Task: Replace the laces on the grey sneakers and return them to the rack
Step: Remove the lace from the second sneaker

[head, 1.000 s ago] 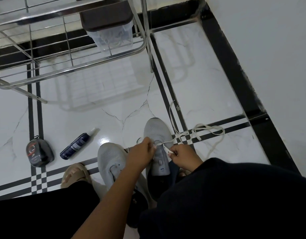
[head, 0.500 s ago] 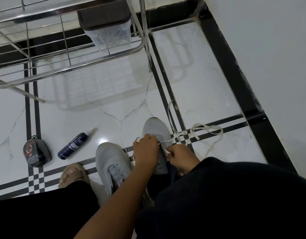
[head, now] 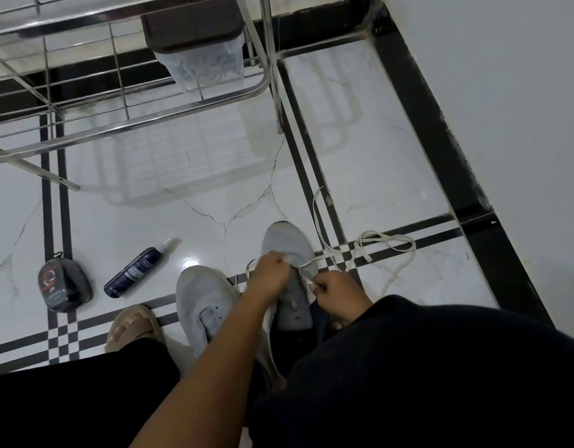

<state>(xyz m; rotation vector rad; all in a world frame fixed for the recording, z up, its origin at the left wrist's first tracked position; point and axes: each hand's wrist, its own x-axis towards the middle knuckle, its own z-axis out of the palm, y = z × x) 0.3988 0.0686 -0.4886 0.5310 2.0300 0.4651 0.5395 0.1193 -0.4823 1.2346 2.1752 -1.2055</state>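
Here, left hand (head: 272,273) and right hand (head: 335,294) each pinch the white lace (head: 360,250) over the right grey sneaker (head: 289,244) on the floor. Likely threading the lowest eyelets; next, even the ends. Left sneaker (head: 205,295) is unlaced, rack (head: 195,103) beyond.

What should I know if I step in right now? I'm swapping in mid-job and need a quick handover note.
Left hand: pinching the white lace at the eyelets of the right sneaker.
Right hand: gripping the lace's near end beside the tongue.
Most of the lace trails loose on the floor tiles to the right.
Left sneaker stands alongside, no lace visible in it.
Rack stands ahead.
Done: lacing started on one shoe.
Left: finish it, lace the other, put both on the rack.
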